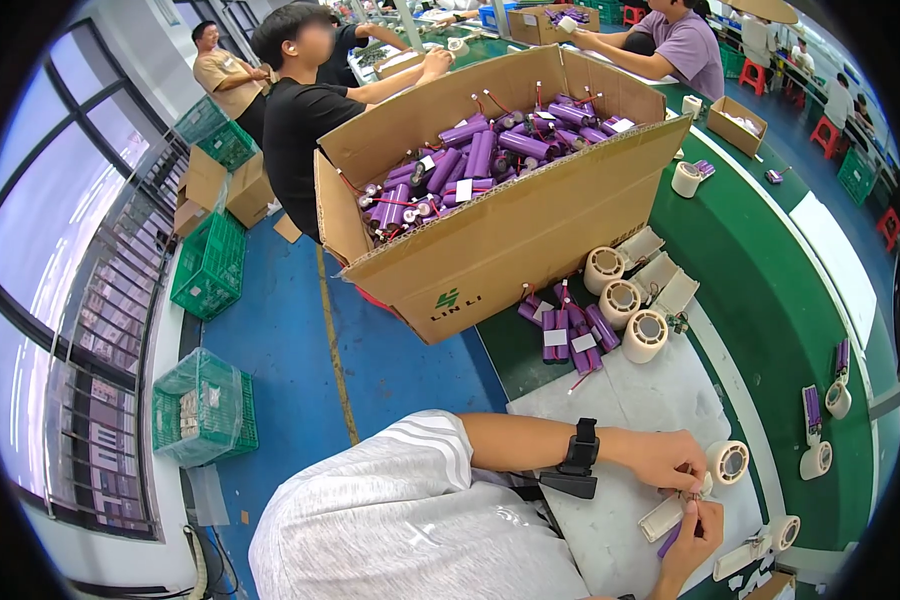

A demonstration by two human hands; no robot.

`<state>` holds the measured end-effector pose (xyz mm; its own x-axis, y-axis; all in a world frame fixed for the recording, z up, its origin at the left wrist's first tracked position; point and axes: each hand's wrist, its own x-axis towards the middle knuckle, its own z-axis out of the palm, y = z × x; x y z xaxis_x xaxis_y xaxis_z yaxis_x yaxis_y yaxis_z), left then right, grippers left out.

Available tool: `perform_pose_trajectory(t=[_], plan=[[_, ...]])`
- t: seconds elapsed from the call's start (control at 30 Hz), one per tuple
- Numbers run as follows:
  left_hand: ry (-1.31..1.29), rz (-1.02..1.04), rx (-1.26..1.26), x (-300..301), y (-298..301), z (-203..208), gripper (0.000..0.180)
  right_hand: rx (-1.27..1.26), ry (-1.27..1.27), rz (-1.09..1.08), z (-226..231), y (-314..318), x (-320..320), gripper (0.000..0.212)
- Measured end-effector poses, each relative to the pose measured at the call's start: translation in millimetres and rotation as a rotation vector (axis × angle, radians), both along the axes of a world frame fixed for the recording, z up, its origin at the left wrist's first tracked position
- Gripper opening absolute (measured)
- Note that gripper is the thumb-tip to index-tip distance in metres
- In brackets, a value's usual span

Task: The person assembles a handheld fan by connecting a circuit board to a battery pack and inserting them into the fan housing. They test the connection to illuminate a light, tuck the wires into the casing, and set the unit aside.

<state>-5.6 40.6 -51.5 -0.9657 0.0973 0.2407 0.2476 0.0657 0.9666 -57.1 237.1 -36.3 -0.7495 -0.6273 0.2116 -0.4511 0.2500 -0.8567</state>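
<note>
My left hand, with a black watch on its wrist, is closed in a pinch over a small piece beside a cream round fan head. The pinched piece is too small to name. Just below, my right hand is closed, its fingertips almost meeting the left ones. A purple battery pack shows at the edge of the right hand, partly hidden by it. Next to both hands lies a cream open handle shell on the pale work sheet.
A large cardboard box full of purple battery packs stands ahead. Several packs and cream fan heads lie before it. A green conveyor curves along the right, carrying fan parts. Co-workers are beyond the box.
</note>
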Motion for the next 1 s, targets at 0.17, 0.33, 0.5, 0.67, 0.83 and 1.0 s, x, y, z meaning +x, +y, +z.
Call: perform_pose_trajectory(t=[0.17,0.33,0.5,0.67,0.83,1.0], plan=[[0.037,0.008,0.001,1.8,2.1,-3.3,0.018,0.021,0.040,0.010,-0.2,4.3,-0.4,0.013],[0.014,0.011,-0.127,2.4,-7.4,2.5,0.015,0.048,0.006,-0.028,9.5,-6.2,0.8,0.017],[-0.248,-0.082,0.086,4.8,-14.2,16.1,0.015,0.014,-0.042,-0.034,11.4,-11.1,-8.4,0.012],[-0.279,-0.107,0.125,-2.2,-9.2,14.0,0.015,-0.013,-0.145,-0.022,7.8,-2.0,-9.7,0.013],[-0.286,-0.061,0.161,0.6,-10.1,17.1,0.012,0.018,-0.156,0.006,13.2,-5.8,-8.6,0.013],[-0.089,0.061,-0.163,2.5,-8.5,15.2,0.015,0.011,0.066,0.027,14.8,-9.2,-2.9,0.009]])
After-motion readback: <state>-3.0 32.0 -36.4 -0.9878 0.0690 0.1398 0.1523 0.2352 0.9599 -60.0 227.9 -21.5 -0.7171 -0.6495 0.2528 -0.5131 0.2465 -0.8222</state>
